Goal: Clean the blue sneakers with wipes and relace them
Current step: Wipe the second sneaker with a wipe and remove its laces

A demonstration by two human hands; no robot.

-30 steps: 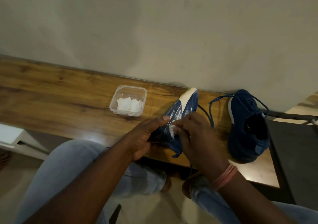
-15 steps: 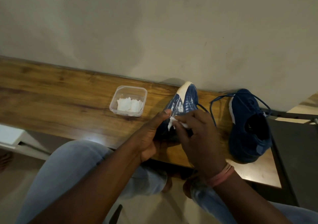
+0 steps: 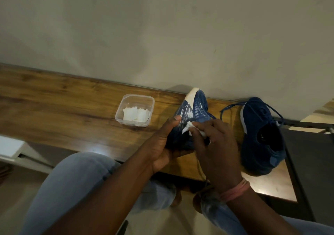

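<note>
One blue sneaker (image 3: 196, 108) with a white toe is tilted up over the wooden table (image 3: 63, 111), toe toward the wall. My left hand (image 3: 166, 144) grips its heel end from the left, thumb on its side. My right hand (image 3: 215, 144) pinches a white wipe (image 3: 188, 127) against the sneaker's side. The second blue sneaker (image 3: 262, 137) lies on the table to the right, its loose blue lace (image 3: 229, 106) looping toward the wall.
A clear plastic tub (image 3: 134, 99) with folded white wipes stands on the table left of the held sneaker. A wall runs close behind the table. A dark surface (image 3: 307, 162) adjoins the table's right end. My knees in light jeans are below the front edge.
The held sneaker has tipped more upright and shifted slightly toward the wall. My right hand with the wipe has slid up along its side.
</note>
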